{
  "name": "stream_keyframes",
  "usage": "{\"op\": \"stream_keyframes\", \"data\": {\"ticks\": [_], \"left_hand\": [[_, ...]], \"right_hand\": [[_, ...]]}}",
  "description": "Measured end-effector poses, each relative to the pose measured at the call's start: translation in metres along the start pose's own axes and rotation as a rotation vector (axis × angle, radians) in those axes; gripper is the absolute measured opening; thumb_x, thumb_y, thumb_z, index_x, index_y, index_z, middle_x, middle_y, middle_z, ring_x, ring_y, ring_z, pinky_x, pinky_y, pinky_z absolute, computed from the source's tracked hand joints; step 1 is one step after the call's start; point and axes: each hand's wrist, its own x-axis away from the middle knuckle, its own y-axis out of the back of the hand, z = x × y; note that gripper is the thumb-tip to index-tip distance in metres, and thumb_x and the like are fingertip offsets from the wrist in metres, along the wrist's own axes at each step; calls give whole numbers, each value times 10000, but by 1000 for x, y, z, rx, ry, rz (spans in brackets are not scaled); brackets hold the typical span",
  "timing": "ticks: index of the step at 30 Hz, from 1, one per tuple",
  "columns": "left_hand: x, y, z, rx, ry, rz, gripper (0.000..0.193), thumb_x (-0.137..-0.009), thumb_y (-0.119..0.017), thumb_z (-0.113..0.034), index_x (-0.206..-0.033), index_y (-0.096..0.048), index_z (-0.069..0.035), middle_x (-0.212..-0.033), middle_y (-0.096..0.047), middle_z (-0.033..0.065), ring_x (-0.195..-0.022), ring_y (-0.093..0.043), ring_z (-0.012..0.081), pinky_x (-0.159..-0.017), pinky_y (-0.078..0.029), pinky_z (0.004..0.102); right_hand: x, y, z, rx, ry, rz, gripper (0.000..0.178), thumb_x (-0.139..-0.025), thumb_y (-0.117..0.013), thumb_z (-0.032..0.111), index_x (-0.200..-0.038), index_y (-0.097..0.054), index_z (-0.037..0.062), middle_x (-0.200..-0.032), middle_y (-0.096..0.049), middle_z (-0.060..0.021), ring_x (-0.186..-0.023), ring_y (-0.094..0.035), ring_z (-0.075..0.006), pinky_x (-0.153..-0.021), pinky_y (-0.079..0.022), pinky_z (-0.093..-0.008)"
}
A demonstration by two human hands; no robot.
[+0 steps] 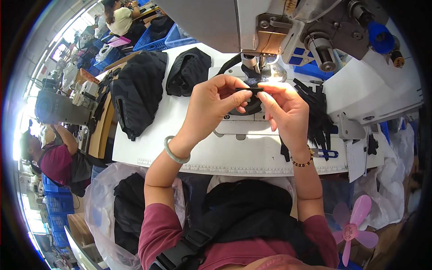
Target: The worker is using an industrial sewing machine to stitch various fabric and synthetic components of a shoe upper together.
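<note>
A short black strip (250, 89), seemingly fabric or webbing, stretches between my hands in front of the sewing machine's needle area (253, 63). My left hand (211, 101) pinches its left end between thumb and fingers. At the other end, the thumb and fingers of my right hand (288, 110) are closed on the same strip. Both hands are raised over the white sewing table (202, 150), and they partly hide the metal plate below. A bundle of black strips (315, 105) lies to the right of my right hand.
Black sewn pieces (137, 92) lie on the table's left, with another folded black piece (188, 69) beside them. Blue-handled thread snips (326, 154) rest at the right. A pink fan (351, 231) stands below the table edge. Other people (58, 157) sit farther left.
</note>
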Motion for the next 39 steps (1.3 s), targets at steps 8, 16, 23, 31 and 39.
{"op": "stream_keyframes", "data": {"ticks": [8, 16, 23, 31, 39], "left_hand": [[-2, 5, -1, 66, 77, 3, 141, -831, -643, -58, -927, -605, 38, -807, -622, 70, -668, -580, 83, -594, -487, 197], [-21, 9, -6, 168, 145, -28, 135, -829, -637, -85, -894, -607, 30, -762, -618, 65, -612, -545, 63, -533, -431, 175], [-31, 6, 1, 104, 216, 13, 130, -807, -645, -83, -850, -615, 36, -748, -615, 65, -583, -523, 58, -515, -417, 169], [-34, 8, 7, 156, 250, 40, 135, -809, -644, -106, -827, -633, 27, -737, -609, 48, -583, -528, 67, -516, -416, 175], [-35, 5, 5, 181, 297, 32, 151, -827, -627, -118, -831, -630, 32, -742, -608, 44, -610, -552, 73, -542, -448, 183]], "right_hand": [[9, 4, -15, 39, 54, -218, 233, -860, -622, 105, -908, -415, 7, -719, -555, -57, -438, -522, -81, -372, -391, -195], [-1, -34, -18, -349, 25, -358, 266, -871, -583, 52, -744, -355, 103, -592, -429, 30, -370, -362, -27, -323, -251, -182], [-3, -28, -42, -156, 173, -358, 313, -881, -582, 43, -736, -320, 132, -614, -368, 73, -458, -301, 21, -369, -220, -158], [3, -21, -37, -93, 175, -260, 219, -876, -590, 30, -854, -373, 53, -634, -456, 19, -432, -423, -24, -374, -326, -183], [0, -7, -60, 350, 533, -199, 255, -862, -590, 2, -1100, -499, -6, -956, -631, -123, -508, -595, -94, -414, -449, -189]]}}
